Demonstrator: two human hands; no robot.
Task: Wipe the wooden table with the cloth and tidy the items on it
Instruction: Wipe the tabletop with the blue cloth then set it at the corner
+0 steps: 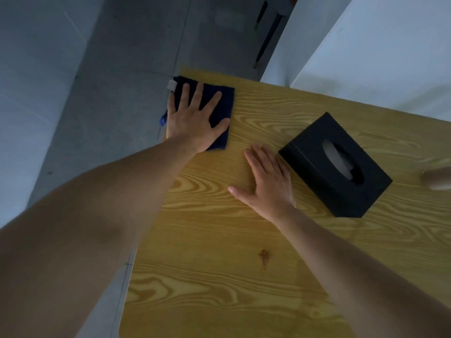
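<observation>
A folded dark blue cloth [223,101] lies at the far left corner of the wooden table [244,264]. My left hand [192,118] presses flat on the cloth with fingers spread. My right hand [266,184] rests flat on the bare wood, fingers together, holding nothing. Just right of that hand sits a black tissue box [317,154], turned at an angle, with a white tissue showing in its slot. A small brown stain [264,256] marks the wood nearer to me.
A blurred pale object [438,178] sits at the table's right edge. A white surface [380,50] stands beyond the far right of the table. Grey tiled floor [109,93] lies to the left, past the table's left edge.
</observation>
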